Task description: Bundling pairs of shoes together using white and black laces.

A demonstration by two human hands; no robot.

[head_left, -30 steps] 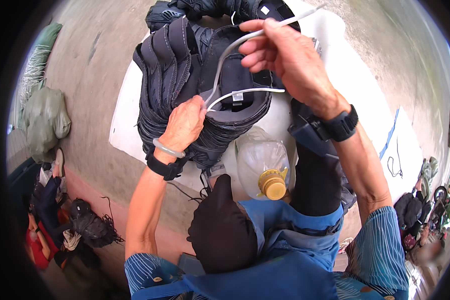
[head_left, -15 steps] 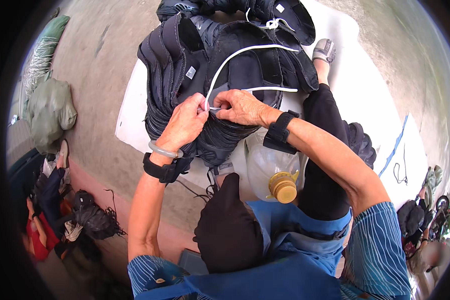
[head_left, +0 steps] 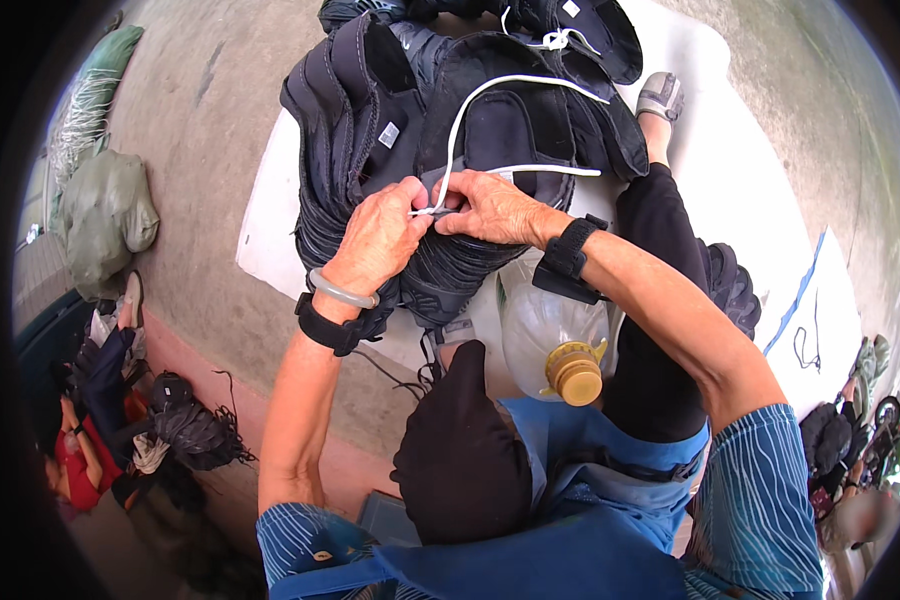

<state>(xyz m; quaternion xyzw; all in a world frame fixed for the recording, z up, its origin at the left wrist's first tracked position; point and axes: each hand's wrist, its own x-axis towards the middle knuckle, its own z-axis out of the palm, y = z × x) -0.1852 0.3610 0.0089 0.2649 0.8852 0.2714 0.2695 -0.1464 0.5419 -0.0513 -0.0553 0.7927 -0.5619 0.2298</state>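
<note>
Nested black shoe uppers (head_left: 335,110) with stitched edges lie in thick bundles in front of me. A white cord (head_left: 462,120) runs over the near bundle; one end curves up to the right, another lies straight below it. At the bundle's near side, my left hand (head_left: 378,235) is closed, pinching the cord by a small twist or knot. Just to its right, my right hand (head_left: 495,208) is closed too, with the cord between thumb and forefinger. The fingers partly hide the crossing. Farther off, another bundle is tied with a white knot (head_left: 556,40).
A clear plastic jug (head_left: 545,325) with a yellow cap stands between my legs. White sheeting (head_left: 760,220) lies under the bundles; a blue strip (head_left: 795,295) is on it at right. Green sacks (head_left: 110,215) sit at far left. Another person in red (head_left: 90,460) sits at lower left.
The cord now rises from my right hand's fingers instead of beside my left thumb. A small white twist shows between the hands. The view has shifted slightly.
</note>
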